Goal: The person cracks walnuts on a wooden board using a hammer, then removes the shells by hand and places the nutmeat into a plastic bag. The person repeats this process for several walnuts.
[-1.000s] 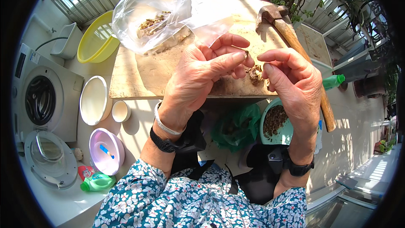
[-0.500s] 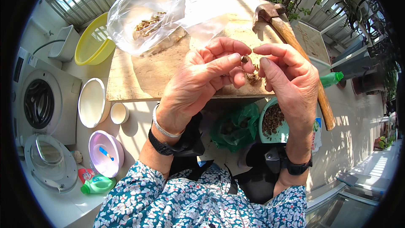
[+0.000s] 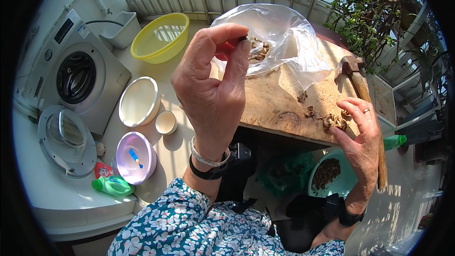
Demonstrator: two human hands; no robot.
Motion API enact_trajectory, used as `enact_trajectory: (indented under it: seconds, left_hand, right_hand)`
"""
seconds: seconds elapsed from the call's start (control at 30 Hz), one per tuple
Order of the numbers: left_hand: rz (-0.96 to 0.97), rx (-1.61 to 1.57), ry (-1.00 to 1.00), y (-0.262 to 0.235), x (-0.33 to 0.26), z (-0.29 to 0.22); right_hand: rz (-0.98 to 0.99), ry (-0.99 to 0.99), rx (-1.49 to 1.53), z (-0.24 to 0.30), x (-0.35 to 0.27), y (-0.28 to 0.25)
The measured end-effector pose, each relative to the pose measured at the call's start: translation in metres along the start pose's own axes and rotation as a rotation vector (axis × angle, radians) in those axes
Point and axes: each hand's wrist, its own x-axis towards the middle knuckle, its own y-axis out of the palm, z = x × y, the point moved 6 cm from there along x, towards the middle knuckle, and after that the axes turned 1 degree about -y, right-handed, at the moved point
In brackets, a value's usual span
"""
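The small dark piece [image 3: 243, 38] is pinched between thumb and forefinger of the left hand [image 3: 209, 83], which has lifted away from the right and now shows in front of the clear plastic bag [image 3: 303, 42]. The right hand [image 3: 362, 140] has dropped to the brown fragments [image 3: 334, 122] near the edge of the table [image 3: 270, 97], thumb and fingers parted around them; contact is unclear. So the hands, close together half a second ago, now work apart, beside the hammer [image 3: 351, 66].
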Motion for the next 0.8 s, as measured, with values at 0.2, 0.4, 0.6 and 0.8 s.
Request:
enact_trajectory:
  seconds: [0.2,0.4,0.6,0.8]
  left_hand:
    - [0.115,0.483,0.066,0.017,0.014,0.035]
    - [0.092,0.151,0.004,0.02,-0.001,0.011]
    - [0.704,-0.152,-0.319,0.078,-0.057,-0.007]
    - [0.801,-0.091,-0.26,0.101,-0.077,0.003]
  right_hand:
    - [0.046,-0.014,-0.118,-0.009,-0.001,0.008]
    - [0.085,-0.063,-0.246,-0.017,-0.001,0.012]
    - [0.075,-0.101,-0.25,-0.019,-0.004,0.015]
    - [0.064,-0.113,-0.263,-0.016,-0.004,0.014]
